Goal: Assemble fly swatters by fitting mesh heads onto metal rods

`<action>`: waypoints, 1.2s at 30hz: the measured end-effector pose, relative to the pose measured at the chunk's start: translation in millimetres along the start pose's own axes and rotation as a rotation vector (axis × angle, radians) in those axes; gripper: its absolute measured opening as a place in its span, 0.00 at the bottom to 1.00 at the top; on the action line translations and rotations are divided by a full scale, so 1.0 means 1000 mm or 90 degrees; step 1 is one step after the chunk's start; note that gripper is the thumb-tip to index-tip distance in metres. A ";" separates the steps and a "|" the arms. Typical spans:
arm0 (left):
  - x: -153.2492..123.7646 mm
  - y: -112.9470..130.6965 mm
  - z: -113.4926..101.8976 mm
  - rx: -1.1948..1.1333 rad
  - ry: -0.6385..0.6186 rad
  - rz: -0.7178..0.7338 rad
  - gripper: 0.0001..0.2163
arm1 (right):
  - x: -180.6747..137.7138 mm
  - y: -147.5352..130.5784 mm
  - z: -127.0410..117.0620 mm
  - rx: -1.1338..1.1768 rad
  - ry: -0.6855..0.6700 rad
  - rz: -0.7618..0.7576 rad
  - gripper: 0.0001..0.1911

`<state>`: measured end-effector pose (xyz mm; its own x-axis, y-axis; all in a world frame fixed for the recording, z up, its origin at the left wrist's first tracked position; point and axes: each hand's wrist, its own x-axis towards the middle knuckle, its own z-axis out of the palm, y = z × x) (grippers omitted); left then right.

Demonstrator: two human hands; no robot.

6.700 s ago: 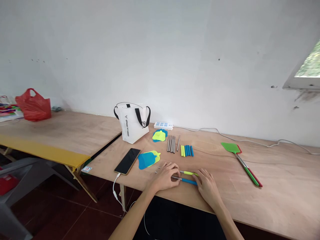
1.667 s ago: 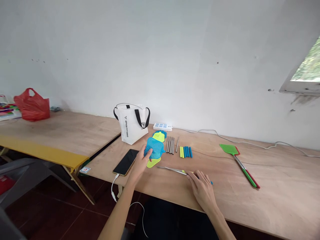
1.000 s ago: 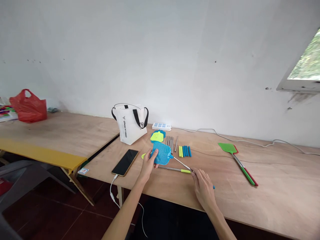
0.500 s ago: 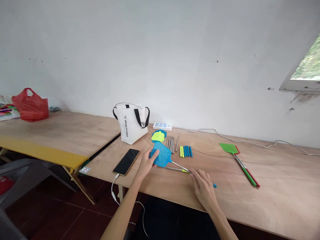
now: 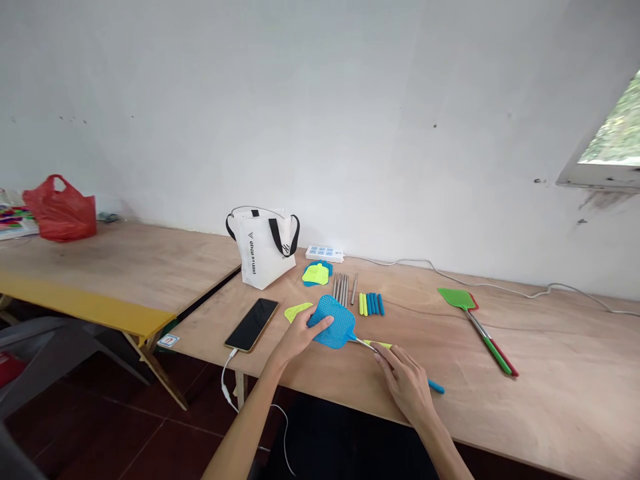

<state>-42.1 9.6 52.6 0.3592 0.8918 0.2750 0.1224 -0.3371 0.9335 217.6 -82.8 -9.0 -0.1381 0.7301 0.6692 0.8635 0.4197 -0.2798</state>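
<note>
A blue fly swatter [image 5: 336,323] with a metal rod and a blue grip end slants across the front of the table. My left hand [image 5: 299,335] pinches the left edge of its perforated head, thumb on top. Over the rod curls my right hand [image 5: 404,377], its palm hiding part of it, and the blue grip sticks out to the right. Partly behind the blue swatter lies a yellow one [image 5: 296,311], its yellow grip showing above my right fingers. Beyond are loose blue and yellow swatter heads [image 5: 316,274], several metal rods [image 5: 342,289] and several grips [image 5: 371,304].
A green swatter [image 5: 455,298] overlaps a red one at the right. A phone [image 5: 253,324] with a white cable lies left, before a white bag [image 5: 265,250]. A white power strip [image 5: 325,253] sits by the wall. On the left table stands a red plastic bag [image 5: 63,210].
The blue swatter and my left hand have shifted right and slightly nearer. More of its blue grip shows past my right hand, and the yellow swatter's head has come into view.
</note>
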 end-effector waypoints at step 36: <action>-0.002 0.006 0.040 0.037 0.029 0.050 0.15 | -0.005 0.001 0.003 -0.055 -0.035 -0.092 0.19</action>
<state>-5.6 -6.3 47.9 0.3280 0.8743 0.3577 0.1500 -0.4220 0.8941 217.7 -84.3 -14.6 -0.2876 0.6954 0.6585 0.8711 0.4757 -0.1219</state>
